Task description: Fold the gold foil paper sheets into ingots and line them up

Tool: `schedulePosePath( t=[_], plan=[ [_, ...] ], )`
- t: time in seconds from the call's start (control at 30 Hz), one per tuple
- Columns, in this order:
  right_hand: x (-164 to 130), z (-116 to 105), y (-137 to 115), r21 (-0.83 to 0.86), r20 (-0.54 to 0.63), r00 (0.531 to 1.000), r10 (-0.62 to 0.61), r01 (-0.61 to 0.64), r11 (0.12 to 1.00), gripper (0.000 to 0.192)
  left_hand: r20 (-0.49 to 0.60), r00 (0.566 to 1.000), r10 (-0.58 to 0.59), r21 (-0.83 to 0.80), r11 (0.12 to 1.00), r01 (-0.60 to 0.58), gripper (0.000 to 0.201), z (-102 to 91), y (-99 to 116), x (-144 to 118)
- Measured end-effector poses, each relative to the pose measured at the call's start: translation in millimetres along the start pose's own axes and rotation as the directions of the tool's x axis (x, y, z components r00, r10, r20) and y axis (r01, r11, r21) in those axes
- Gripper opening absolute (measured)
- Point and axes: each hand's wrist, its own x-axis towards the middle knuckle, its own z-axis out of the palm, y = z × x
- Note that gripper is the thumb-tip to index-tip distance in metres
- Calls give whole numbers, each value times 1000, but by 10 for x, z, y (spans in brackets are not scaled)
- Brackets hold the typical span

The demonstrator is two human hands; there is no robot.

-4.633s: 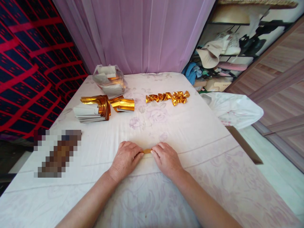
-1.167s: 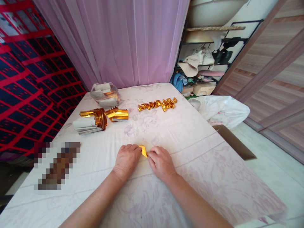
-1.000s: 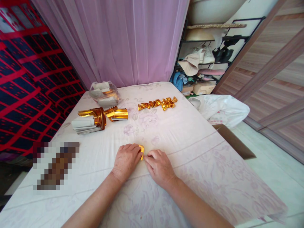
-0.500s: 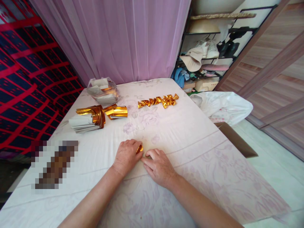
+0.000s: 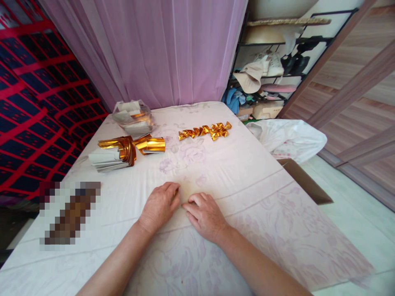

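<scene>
My left hand (image 5: 161,204) rests low over the middle of the table, its fingers curled round a small piece of gold foil paper (image 5: 177,191). Only a sliver of that foil shows at the fingertips; the rest is hidden by the hand. Just to the right, a narrow gap away, is my right hand (image 5: 206,216). Its bent fingers sit slightly apart near the cloth, and nothing shows between them. Beyond the hands lies a row of folded gold foil pieces (image 5: 202,131). A stack of gold-and-white paper sheets (image 5: 119,154) is at the left.
A clear plastic bag of sheets (image 5: 132,117) stands at the back left of the cloth-covered table (image 5: 247,185). A pixelated patch (image 5: 72,216) hides something at the left edge. Purple curtain (image 5: 154,53) hangs behind. Beyond the right side are a shoe rack (image 5: 268,74) and a white bag (image 5: 293,137).
My left hand has shifted a little left and turned, so less of the gold foil shows and the gap between the hands is wider. My right hand has barely moved.
</scene>
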Motion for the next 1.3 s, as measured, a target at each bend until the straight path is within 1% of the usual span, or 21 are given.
schedulePosePath(
  t=[0.13,0.27,0.37,0.5,0.57,0.63,0.7,0.8,0.97,1.07,1.2,1.23,1.3],
  plan=[
    [10,-1,-15,-13,10,1000,-4,4,1000,17,-51,995,-87,-36,996,86,29,-16,-60,-105],
    [34,-4,-34,-37,11,1000,-18,18,999,15,-70,985,-160,-45,987,157,29,10,-128,-176],
    [62,-7,-36,-58,14,999,-52,52,997,13,-105,982,-154,-39,988,150,29,58,-181,-211],
    [107,-25,-5,-44,55,991,-124,126,991,13,-195,976,-97,-37,995,92,26,117,-224,-252],
    [126,-40,24,-35,77,985,-153,156,987,15,-183,981,-57,-43,998,50,21,126,-217,-272],
    [140,-56,53,-33,91,980,-175,179,983,16,-145,989,-24,-54,998,16,19,122,-190,-293],
    [144,-65,73,-34,101,976,-195,199,979,19,-122,992,-24,-58,998,17,19,111,-153,-314],
    [129,-56,76,-28,93,971,-219,222,975,23,-120,992,-45,-48,998,39,21,97,-109,-337],
    [111,-33,72,3,66,968,-240,240,971,22,-99,994,-38,-78,997,30,14,94,-137,-329],
    [164,-58,114,-9,95,965,-244,246,969,21,-93,995,-37,-120,992,26,12,107,-182,-309],
    [256,-80,187,-34,124,952,-281,287,957,11,-104,991,-81,-153,986,64,27,130,-213,-296],
    [268,-76,200,-36,118,948,-297,303,952,8,-104,991,-79,-153,986,63,27,133,-216,-296],
    [274,-59,217,-38,100,943,-317,322,946,8,-97,994,-50,-146,989,36,15,132,-221,-297]
  ],
)
